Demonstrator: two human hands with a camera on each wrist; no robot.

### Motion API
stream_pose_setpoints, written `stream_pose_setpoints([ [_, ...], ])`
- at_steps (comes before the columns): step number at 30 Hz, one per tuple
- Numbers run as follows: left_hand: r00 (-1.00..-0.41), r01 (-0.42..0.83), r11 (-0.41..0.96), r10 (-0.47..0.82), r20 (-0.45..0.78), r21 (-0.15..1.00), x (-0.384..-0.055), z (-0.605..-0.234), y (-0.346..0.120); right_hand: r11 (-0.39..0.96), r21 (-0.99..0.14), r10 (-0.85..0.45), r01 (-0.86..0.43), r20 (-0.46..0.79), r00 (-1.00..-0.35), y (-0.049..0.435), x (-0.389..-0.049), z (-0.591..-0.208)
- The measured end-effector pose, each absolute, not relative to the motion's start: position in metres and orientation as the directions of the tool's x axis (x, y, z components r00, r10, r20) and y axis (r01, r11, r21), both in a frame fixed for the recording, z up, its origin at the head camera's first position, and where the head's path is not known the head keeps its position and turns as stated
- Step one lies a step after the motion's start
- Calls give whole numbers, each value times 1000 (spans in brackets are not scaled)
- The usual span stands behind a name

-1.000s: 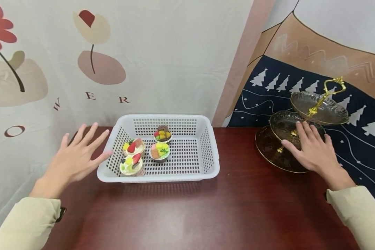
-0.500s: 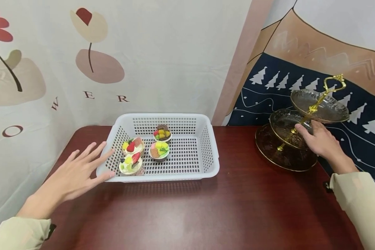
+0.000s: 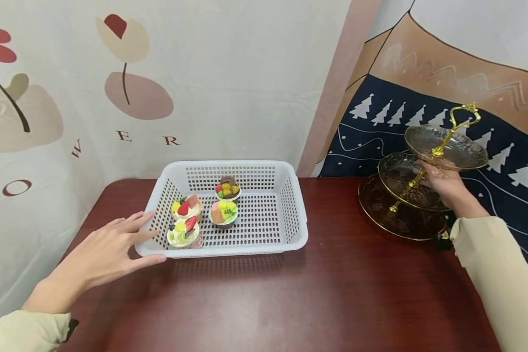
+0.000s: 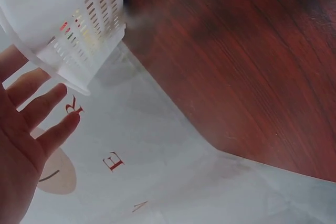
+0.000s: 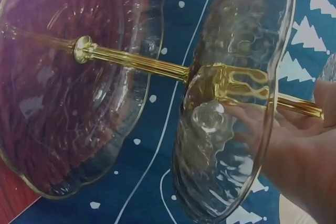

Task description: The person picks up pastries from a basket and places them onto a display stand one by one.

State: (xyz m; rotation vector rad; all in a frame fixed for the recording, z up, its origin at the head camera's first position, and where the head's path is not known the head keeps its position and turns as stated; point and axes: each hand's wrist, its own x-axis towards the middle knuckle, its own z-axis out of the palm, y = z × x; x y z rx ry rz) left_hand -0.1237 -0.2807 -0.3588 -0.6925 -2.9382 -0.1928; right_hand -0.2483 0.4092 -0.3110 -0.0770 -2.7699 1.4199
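A gold and smoky-glass tiered cake stand [image 3: 422,195] stands at the right of the table. Beneath its top plate [image 5: 236,145], my right hand [image 3: 446,183] reaches in and grips the gold rod [image 5: 302,106]; the glass partly covers the fingers. On the left is a white plastic basket [image 3: 290,247] holding several toy cupcakes [image 3: 223,211] topped with fruit shapes. Over the basket's left rim lies my left hand [image 3: 105,252], fingers extended and thumb by the front left corner. In the left wrist view, its fingers [image 4: 44,100] are at the rim [image 4: 31,59]; firm contact is unclear.
The dark red wooden table [image 3: 264,298] spans the front. A pale cloth with flower prints [image 3: 237,83] hangs behind the basket. A dark cloth with white tree prints [image 3: 356,142] hangs behind the stand, close to it.
My right hand has moved from in front of the stand to under its top plate, at the rod. My left hand has lowered toward the basket's left rim. Basket and stand stay put.
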Motion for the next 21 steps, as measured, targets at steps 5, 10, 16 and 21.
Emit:
stream_pose_setpoints([
  [5, -894, 441, 889, 425, 140, 121, -125, -358, -279, 627, -778, 62, 21, 23, -998, 409, -250, -313],
  [10, -886, 453, 885, 434, 161, 105, -127, -359, -280, 622, -783, 75, -2, 62, -995, 407, -249, -315],
  [16, -860, 484, 872, 458, 224, 76, -129, -358, -281, 569, -821, 92, -49, 122, -988, 399, -251, -317],
  [21, -865, 480, 873, 453, 215, 91, -131, -356, -280, 534, -844, 97, -54, 125, -987, 391, -252, -319],
])
